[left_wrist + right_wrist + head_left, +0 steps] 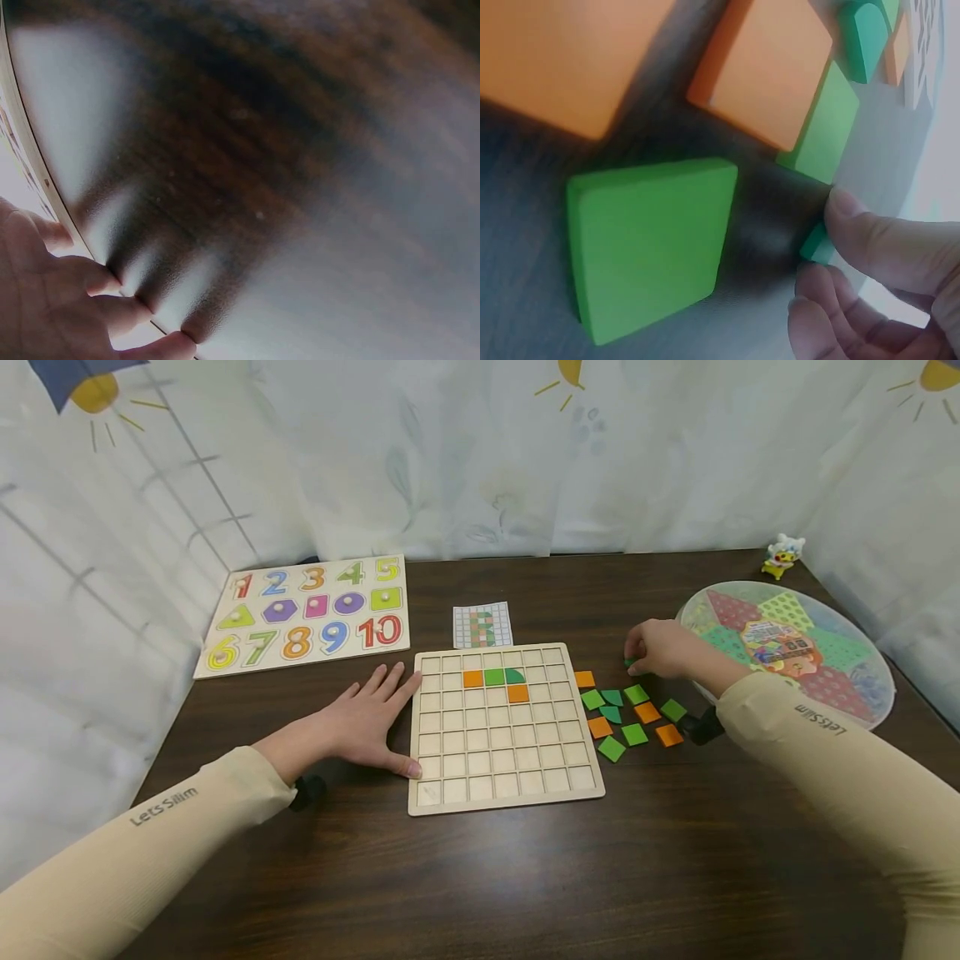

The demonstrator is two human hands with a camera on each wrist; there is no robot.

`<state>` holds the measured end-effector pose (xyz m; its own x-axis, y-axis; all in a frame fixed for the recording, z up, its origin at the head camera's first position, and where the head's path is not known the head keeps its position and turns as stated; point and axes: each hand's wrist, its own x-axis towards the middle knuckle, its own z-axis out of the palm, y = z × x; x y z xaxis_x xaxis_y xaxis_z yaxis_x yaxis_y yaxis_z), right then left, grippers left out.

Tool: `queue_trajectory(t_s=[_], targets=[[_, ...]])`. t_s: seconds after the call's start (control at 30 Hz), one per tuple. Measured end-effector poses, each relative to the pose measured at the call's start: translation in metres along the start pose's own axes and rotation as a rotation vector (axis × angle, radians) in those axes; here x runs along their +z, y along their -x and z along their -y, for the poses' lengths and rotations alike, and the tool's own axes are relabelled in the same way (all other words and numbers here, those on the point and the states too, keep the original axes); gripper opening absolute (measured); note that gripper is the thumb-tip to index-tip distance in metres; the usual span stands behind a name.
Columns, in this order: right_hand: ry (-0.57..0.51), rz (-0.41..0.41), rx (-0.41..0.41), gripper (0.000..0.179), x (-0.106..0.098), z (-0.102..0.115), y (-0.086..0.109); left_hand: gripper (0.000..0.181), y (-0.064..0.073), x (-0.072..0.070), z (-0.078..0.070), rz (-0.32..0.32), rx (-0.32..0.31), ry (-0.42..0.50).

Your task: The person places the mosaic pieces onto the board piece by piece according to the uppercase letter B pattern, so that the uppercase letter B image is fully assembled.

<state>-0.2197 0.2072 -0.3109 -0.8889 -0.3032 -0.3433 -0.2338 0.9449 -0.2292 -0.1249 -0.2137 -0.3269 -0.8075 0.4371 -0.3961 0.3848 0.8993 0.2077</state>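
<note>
A wooden grid board (487,731) lies in the middle of the table, with two orange square tiles, a green square tile (494,677) and a dark green quarter-round tile (514,676) in its upper cells. My left hand (367,718) lies spread along the board's left side, thumb and fingertips at its edge. To the right of the board, my right hand (663,647) pinches a small dark green tile (819,244) between thumb and fingers, low over the table. Most of that tile is hidden by the fingers. Loose green and orange tiles (647,712) lie just nearer than this hand.
Behind the board lies a printed pattern card (482,625). A number-and-shape peg puzzle (303,614) stands at the back left. Toward the right is a round patterned plastic lid or bag (847,652), with a small toy figure (783,556) behind it. White curtains (480,460) hang along the table's back.
</note>
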Motion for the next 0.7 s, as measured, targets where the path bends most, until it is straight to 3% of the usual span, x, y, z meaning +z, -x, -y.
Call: queue_trajectory(t_s=[0.7], targets=[[-0.059, -0.046, -0.037, 0.013, 0.0037, 0.0046, 0.0014, 0.134, -0.0003, -0.0003, -0.0004, 0.002, -0.001, 0.001]])
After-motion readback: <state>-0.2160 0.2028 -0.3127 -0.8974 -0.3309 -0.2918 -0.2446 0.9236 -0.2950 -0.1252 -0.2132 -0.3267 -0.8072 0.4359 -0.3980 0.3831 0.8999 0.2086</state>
